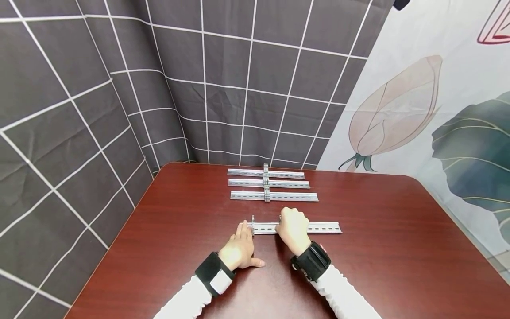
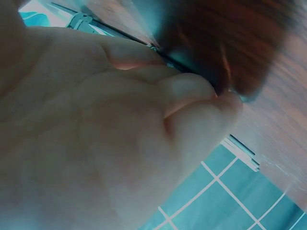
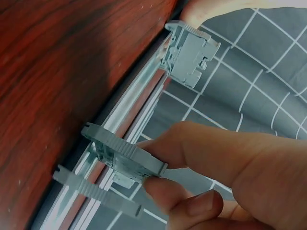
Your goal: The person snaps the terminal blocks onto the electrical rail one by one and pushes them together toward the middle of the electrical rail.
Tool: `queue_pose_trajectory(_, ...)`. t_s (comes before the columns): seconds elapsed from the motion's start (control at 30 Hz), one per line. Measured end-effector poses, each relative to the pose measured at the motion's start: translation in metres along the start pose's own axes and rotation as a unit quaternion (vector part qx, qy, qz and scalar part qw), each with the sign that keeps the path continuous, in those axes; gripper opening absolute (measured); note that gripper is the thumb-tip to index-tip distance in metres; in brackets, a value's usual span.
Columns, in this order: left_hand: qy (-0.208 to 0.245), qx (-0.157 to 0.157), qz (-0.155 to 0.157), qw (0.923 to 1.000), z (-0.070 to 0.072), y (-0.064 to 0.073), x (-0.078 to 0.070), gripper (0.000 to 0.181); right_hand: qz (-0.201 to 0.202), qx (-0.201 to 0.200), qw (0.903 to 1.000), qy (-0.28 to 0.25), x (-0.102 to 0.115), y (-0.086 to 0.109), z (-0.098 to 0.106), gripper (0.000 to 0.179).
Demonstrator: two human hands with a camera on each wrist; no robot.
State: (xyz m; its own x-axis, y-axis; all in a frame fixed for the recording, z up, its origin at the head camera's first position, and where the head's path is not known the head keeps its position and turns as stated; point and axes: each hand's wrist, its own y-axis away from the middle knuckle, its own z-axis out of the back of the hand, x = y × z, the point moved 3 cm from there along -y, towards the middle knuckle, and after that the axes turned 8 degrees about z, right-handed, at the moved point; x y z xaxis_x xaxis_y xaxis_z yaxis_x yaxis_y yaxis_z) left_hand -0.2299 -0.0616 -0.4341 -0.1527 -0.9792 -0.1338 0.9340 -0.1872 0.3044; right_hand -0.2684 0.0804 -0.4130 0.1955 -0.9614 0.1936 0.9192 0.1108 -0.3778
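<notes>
A slotted metal DIN rail (image 1: 324,228) lies across the table in front of me. My left hand (image 1: 238,248) rests at its left end with straight fingers, fingertips touching the rail end. Just beside those fingers a grey terminal block (image 3: 189,55) stands upright on the rail. My right hand (image 1: 293,230) is over the rail's middle. In the right wrist view, its thumb and finger pinch a second grey terminal block (image 3: 127,153), tilted against the rail. Another slim grey piece (image 3: 96,191) shows close by it. From the head view the right hand mostly hides these.
Three more DIN rails (image 1: 295,196) lie parallel farther back, each carrying grey clip-on blocks (image 1: 267,194) near its middle. The reddish-brown table (image 1: 382,261) ends at a dark grid-patterned curtain (image 1: 227,106) behind and on the left.
</notes>
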Motion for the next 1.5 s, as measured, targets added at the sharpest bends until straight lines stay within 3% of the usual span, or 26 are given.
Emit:
queue_pose_trajectory(0.67, 0.030, 0.019, 0.012, 0.9993, -0.002, 0.001, 0.001, 0.098, -0.017, -0.005, 0.9998, 0.001, -0.008, 0.003, 0.006, 0.020)
queue_pose_trajectory(0.9, 0.020, 0.003, 0.007, 0.9998, -0.002, 0.002, 0.001, 0.098, 0.032, -0.025, 0.9992, -0.004, 0.023, 0.004, 0.002, 0.030)
queue_pose_trajectory(1.1, 0.012, 0.008, 0.009, 0.9999, -0.002, 0.003, -0.001, 0.095, 0.060, 0.017, 0.9970, -0.045, 0.055, 0.004, -0.013, 0.028)
queue_pose_trajectory(1.4, 0.046, -0.010, -0.003, 0.9989, 0.000, 0.005, 0.001, 0.094, 0.054, 0.017, 0.9982, -0.022, 0.066, 0.002, -0.020, 0.026)
queue_pose_trajectory(1.5, 0.030, -0.005, 0.000, 0.9995, -0.001, 0.004, 0.001, 0.094, 0.052, 0.017, 0.9984, -0.015, 0.065, 0.002, -0.020, 0.026)
